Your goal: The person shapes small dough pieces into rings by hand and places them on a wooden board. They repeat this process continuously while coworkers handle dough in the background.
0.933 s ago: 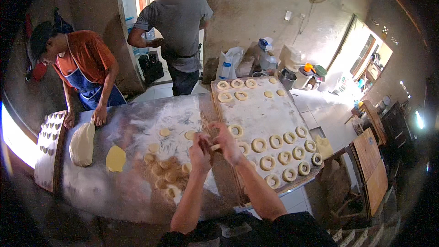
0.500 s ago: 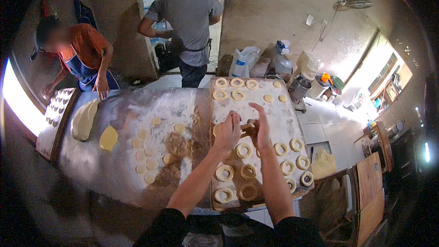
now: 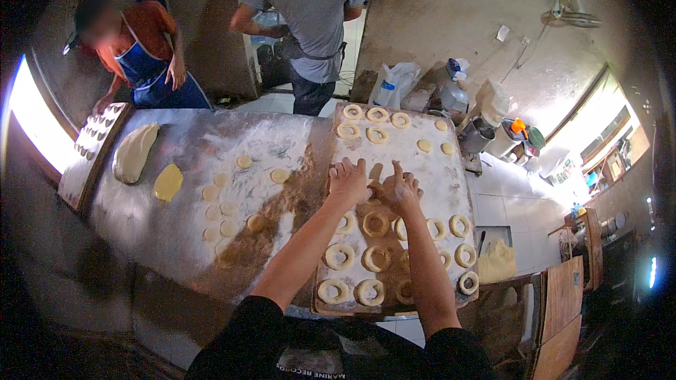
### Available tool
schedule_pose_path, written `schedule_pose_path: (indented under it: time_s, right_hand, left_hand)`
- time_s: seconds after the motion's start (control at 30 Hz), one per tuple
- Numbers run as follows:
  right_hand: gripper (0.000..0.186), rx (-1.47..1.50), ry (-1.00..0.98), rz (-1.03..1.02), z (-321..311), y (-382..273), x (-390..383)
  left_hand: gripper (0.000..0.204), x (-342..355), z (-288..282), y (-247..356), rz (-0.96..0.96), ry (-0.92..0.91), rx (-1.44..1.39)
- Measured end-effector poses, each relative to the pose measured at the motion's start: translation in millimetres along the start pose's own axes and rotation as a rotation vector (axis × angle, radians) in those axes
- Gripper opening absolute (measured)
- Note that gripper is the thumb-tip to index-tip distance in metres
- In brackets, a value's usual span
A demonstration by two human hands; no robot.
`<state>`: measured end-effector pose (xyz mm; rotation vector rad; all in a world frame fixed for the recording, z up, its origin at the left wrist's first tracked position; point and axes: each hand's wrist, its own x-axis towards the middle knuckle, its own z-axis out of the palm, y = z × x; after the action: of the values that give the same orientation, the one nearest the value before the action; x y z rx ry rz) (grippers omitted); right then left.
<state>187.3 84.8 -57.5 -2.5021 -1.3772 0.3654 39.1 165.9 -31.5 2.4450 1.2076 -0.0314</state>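
The floured tabletop stretches away to the left of both hands, and on its right part lies the long tray, its long axis running from the person's body straight away toward the far wall. Both hands are over the middle of that tray, so everything they work on sits directly under or just around them

Nearer the body than the hands lie the rows of dough rings, beginning right beneath the wrists and running back along both forearms; a second, smaller group of rings and flat rounds lies beyond the fingertips at the tray's far end. The strip of tray just ahead of the fingers is bare and floury

The left hand is spread flat, fingers apart and pointing away, and looks to rest on the tray surface. The right hand is just beside it, nearly touching, fingers loosely curled; whether it pinches a piece of dough between the two hands I cannot tell, as the spot is shadowed. Neither hand is clearly clamped on anything

To the left of the left hand, well apart on the tabletop, lie small dough discs, and farther left still a large dough lump. The right hand is the nearer one to the rings along the tray's right edge
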Motion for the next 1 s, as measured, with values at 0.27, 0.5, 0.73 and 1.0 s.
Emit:
schedule_pose_path:
  time_s: [0.27, 0.5, 0.73, 1.0]
  right_hand:
    - [0.057, 0.099, 0.241, -0.346, -10.7, -94.5, -48.1]
    - [0.032, -0.038, -0.444, -1.044, 109.5, -254.8, -71.3]
    - [0.032, -0.136, -0.776, -0.76, 119.2, -303.6, -71.8]
    - [0.037, 0.854, -0.64, -0.362, 82.5, -328.8, -121.6]
  left_hand:
    - [0.074, -68.0, 7.0, -49.5, 0.06, 0.477, -0.277]
    - [0.032, -188.5, 34.3, -227.7, -0.311, 0.446, -0.501]
    - [0.026, -226.4, 23.9, -282.0, -0.318, 0.306, -0.552]
    - [0.021, -235.4, -39.1, -306.8, -0.021, 0.468, -1.138]
